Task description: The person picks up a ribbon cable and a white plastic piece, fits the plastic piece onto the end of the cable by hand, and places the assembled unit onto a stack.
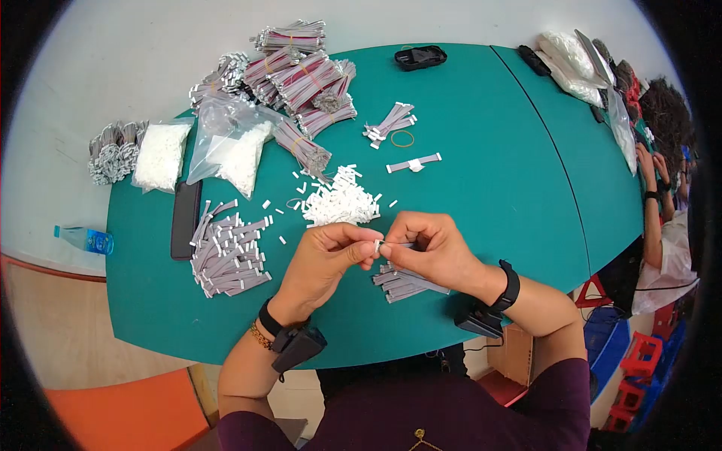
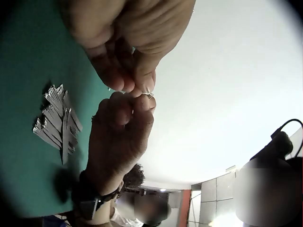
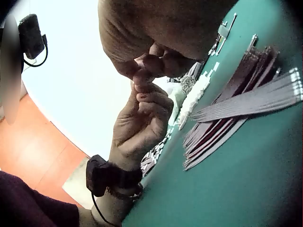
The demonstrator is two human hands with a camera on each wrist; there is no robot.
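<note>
Both hands meet fingertip to fingertip above the table near its front edge. My left hand (image 1: 323, 259) pinches a small white connector (image 1: 378, 243) between thumb and forefinger. Opposite it, my right hand (image 1: 436, 248) pinches the end of a grey ribbon cable, partly hidden by the fingers, against that connector. In the left wrist view a tiny light piece (image 2: 149, 95) shows between the fingertips. Grey cables (image 1: 402, 284) lie in a stack below the right hand, and a heap of white connectors (image 1: 342, 201) lies just beyond the hands.
Cables with white ends (image 1: 229, 255) lie piled at the left, beside a dark phone-like case (image 1: 185, 222). Bundled cables (image 1: 304, 79) and bags of white pieces (image 1: 162, 155) stand farther back. A bottle (image 1: 84, 239) is at the left edge; another person's arms (image 1: 653, 203) are at the right.
</note>
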